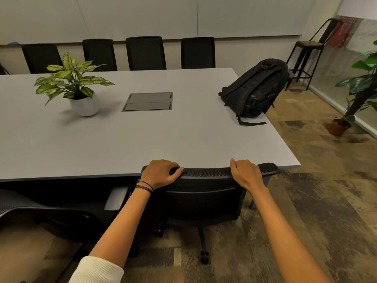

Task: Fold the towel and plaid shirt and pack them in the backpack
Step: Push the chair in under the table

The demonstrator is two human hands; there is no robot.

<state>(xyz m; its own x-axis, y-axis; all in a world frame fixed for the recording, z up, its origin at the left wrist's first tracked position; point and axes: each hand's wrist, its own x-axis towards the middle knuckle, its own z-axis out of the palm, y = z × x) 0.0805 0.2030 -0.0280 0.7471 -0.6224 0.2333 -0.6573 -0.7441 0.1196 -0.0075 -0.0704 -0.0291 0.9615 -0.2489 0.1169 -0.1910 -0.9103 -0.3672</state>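
Note:
A black backpack (256, 88) lies on its side at the far right corner of the grey table (122, 139), one strap trailing toward the table's right edge. Far off at the right, a red plaid shirt (342, 33) hangs over the back of a tall metal stool (308, 50), with a pale cloth beside it, blurred. My left hand (161, 173) and my right hand (247, 174) both grip the top edge of a black mesh office chair (206, 193) pushed against the table's near side.
A potted plant in a white pot (83, 103) stands at the table's left. A grey cable hatch (148, 101) sits in the middle. Black chairs line the far side, another chair (40, 217) is at my lower left. A floor plant (357, 88) stands at right.

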